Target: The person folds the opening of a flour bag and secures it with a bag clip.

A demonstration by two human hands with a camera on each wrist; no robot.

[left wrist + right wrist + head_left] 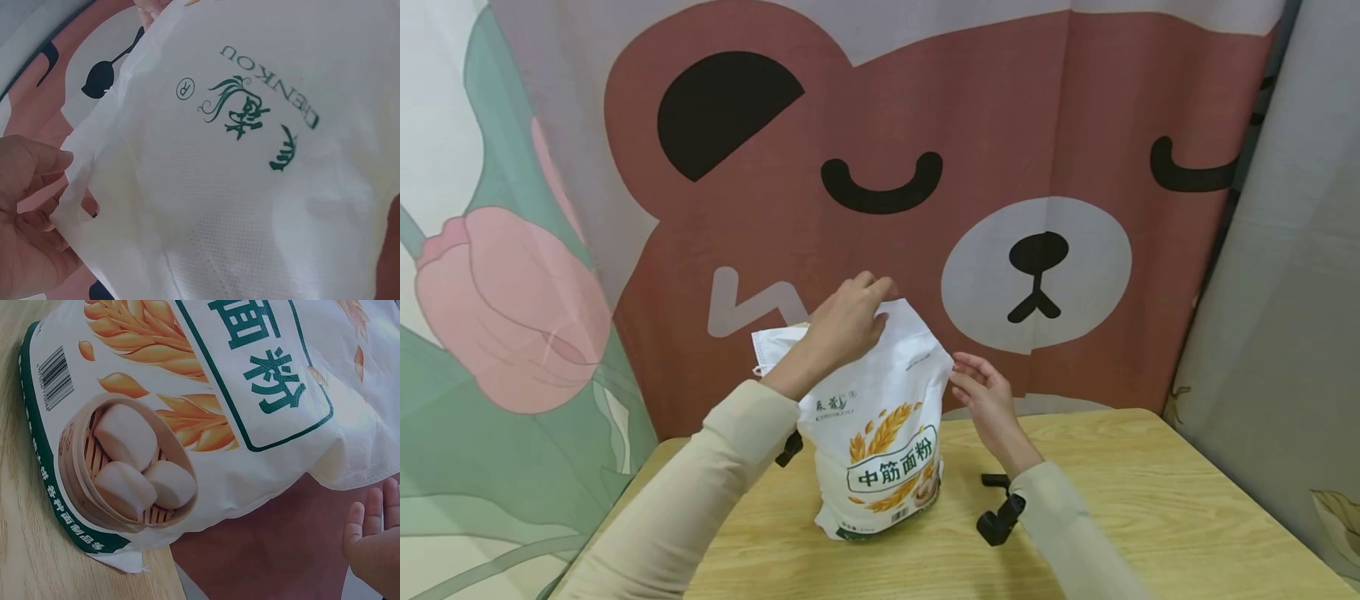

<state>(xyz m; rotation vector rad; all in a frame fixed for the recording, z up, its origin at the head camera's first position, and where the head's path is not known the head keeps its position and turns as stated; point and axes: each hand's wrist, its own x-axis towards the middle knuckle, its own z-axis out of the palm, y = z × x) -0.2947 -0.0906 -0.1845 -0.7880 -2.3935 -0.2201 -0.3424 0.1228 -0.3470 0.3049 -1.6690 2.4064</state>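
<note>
A white flour bag (876, 433) with green lettering and printed wheat ears stands upright on the wooden table. My left hand (847, 323) grips its top edge; in the left wrist view, the thumb and bent fingers of that hand (31, 219) hold the white material. At the bag's upper right corner, my right hand (988, 402) pinches the edge between thumb and forefinger. Its other fingers (373, 512) extend beside the bag in the right wrist view, where the pinch itself is out of frame. The bag's lower front shows printed steamed buns in a basket.
The light wooden table (1097, 500) extends on both sides of the bag. Behind it hangs a curtain (1000, 108) with a brown bear print. A floral curtain (512, 308) is at the left. A black wrist camera (1000, 517) sits by the right sleeve.
</note>
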